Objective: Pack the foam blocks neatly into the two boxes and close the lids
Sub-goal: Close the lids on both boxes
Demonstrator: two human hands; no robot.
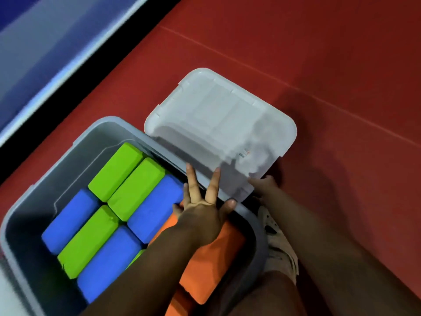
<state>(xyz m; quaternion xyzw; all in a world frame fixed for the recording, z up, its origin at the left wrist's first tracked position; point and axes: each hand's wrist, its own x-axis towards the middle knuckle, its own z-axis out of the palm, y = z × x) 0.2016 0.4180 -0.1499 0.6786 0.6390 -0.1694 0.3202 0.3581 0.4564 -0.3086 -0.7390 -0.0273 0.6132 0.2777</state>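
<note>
A grey box (68, 153) stands open on the floor, packed with foam blocks lying side by side: green blocks (118, 171), blue blocks (109, 261) and orange blocks (211, 265) at the near right end. A translucent white lid (218, 124) hangs tilted over the box's right rim. My left hand (205, 210) reaches across the orange blocks, fingers spread on the lid's near edge and thumb under it. My right hand (264, 185) grips the lid's near right corner and shows partly through the plastic. Only one box is in view.
The box stands on a red mat (330, 76) that stretches away to the right and back. A blue and white padded edge (45, 53) runs along the far left. A pale shoe (280, 249) sits right beside the box's near right corner.
</note>
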